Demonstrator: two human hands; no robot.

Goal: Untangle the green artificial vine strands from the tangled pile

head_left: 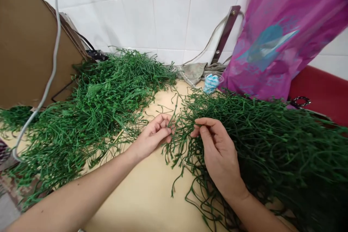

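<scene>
Cream table (146, 195) by a tiled wall (171, 14), green vine stems (272, 145) heaped both sides.
Right hand (219, 152) pinches stems between thumb and fingers; left hand (150, 137) curled beside them, touching strands, pinch hard to tell.

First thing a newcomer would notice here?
Two big heaps of thin green sprigs: the left heap sits left of centre, and the darker right heap spills across the right. The left hand and right hand meet between them on the cream tabletop. A magenta cloth hangs at top right.
</scene>
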